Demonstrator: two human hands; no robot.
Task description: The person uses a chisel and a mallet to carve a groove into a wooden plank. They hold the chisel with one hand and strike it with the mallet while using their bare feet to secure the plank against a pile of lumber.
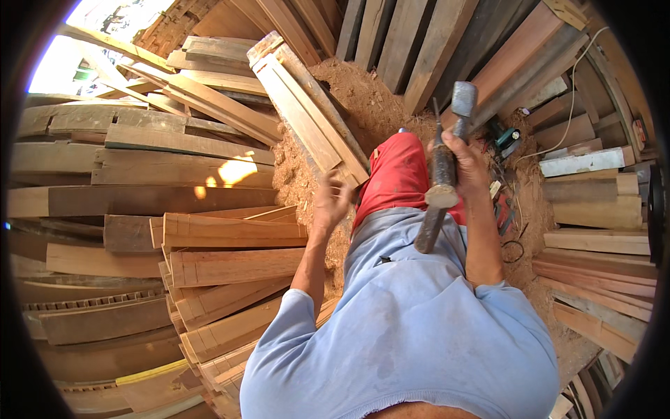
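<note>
My right hand (469, 164) is raised over my right thigh, its fingers wrapped around a hammer (463, 99) and a chisel (442, 171) together. The hammer's metal head points away from me, and its dark handle slants back toward my waist. The chisel's thin blade also points away, beside the hammer head. My left hand (333, 199) hovers by my left thigh with loosely bent fingers apart and nothing visible in them. Just beyond it lies the near end of a pale wooden plank (300, 115), which rests alongside a second, rougher beam (317, 94).
Sawdust and shavings (366, 87) cover the ground. Stacked boards (237, 269) crowd my left, and long timbers (443, 52) lean ahead. To the right are a dark green power tool (506, 138), a pale cable (574, 91) and more stacked planks (597, 241).
</note>
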